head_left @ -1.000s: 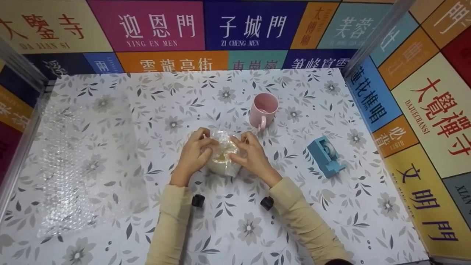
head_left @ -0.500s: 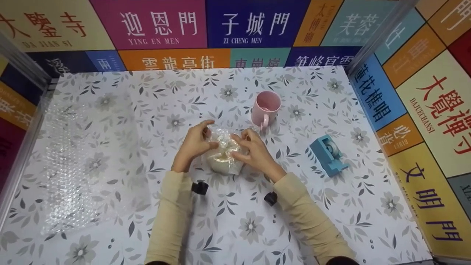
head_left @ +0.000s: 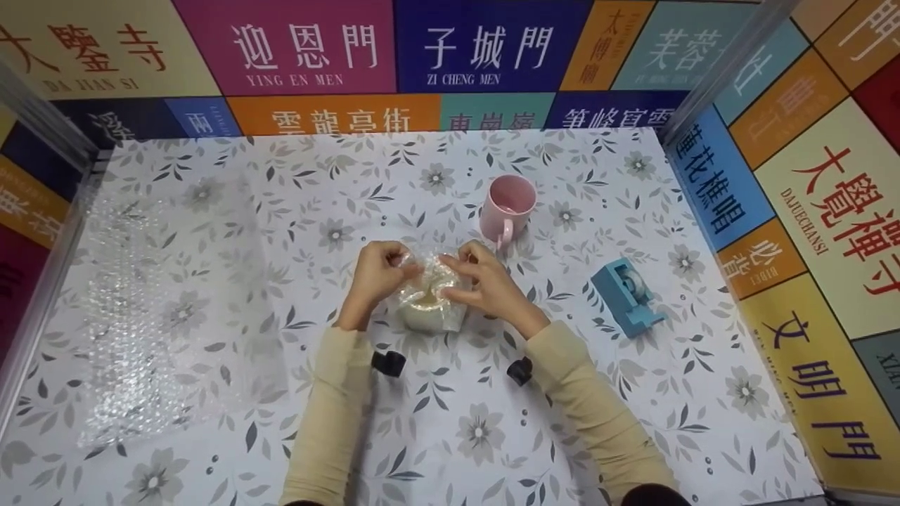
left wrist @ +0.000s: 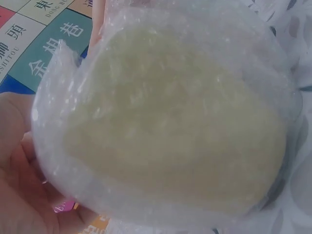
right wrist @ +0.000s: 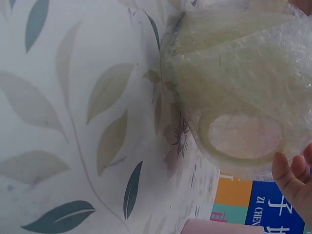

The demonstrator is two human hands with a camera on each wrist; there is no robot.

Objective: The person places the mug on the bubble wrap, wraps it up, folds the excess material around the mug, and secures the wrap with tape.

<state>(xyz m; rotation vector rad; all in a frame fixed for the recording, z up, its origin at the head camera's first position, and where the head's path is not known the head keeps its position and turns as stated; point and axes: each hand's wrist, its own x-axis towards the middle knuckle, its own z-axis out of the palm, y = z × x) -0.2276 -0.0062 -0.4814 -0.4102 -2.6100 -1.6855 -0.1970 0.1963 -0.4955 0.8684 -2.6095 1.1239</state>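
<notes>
A pale yellow-green, rounded object (left wrist: pixel 175 117) stands on the table inside a layer of clear bubble wrap (head_left: pixel 432 267). Through the wrap, an oval loop like a mug's handle (right wrist: pixel 243 161) shows in the right wrist view. My left hand (head_left: pixel 378 274) pinches the gathered wrap at the upper left, fingers bent over its edge. On the other side, my right hand (head_left: pixel 492 281) holds the wrap between thumb and fingers at the top right. Folded film over the top partly veils the object. Just behind the right hand stands a pink mug (head_left: pixel 505 211), handle toward me.
A large flat sheet of bubble wrap (head_left: pixel 140 316) lies along the table's left side. To the right sits a blue tape dispenser (head_left: pixel 624 299) with a clear roll. Printed panels (head_left: pixel 309 49) wall in the back and sides of the flower-patterned table (head_left: pixel 478 386).
My left hand spread its fingers off the wrap half a second ago and now has them bent back onto it. The right hand stays nearly in place; the wrapped object barely moves.
</notes>
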